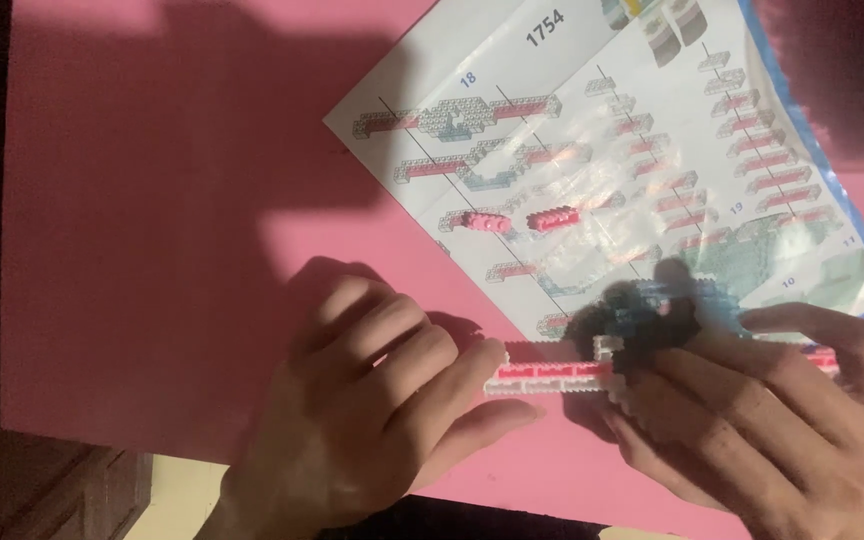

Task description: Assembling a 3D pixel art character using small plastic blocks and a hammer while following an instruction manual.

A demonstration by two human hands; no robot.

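A pink table surface (152, 250) fills most of the frame; its left edge runs down the far left against a dark strip, and its near edge crosses the lower left, where darker wood and a pale patch show beneath. The whole left half of the pink surface lies bare, part lit and part in shadow, giving open room there, while the right half is crowded. An instruction sheet (592, 150) with a blue border lies tilted across the upper right, one corner pointing toward the upper left of the frame; it is white, printed with rows of small pink, white and teal brick diagrams, and light glares off its middle. Two small loose pink brick pieces (517, 221) sit on the sheet near the frame's centre. Low in the frame, right of centre, both hands hold a small-brick model (592, 370): a pink-and-white strip whose long axis runs left to right, with a dark and teal cluster rising at its right part. The left hand (372, 410) pinches the strip's left end between curled fingers and thumb. The right hand (782, 420) is closed around the model's right part, fingers over the far end.
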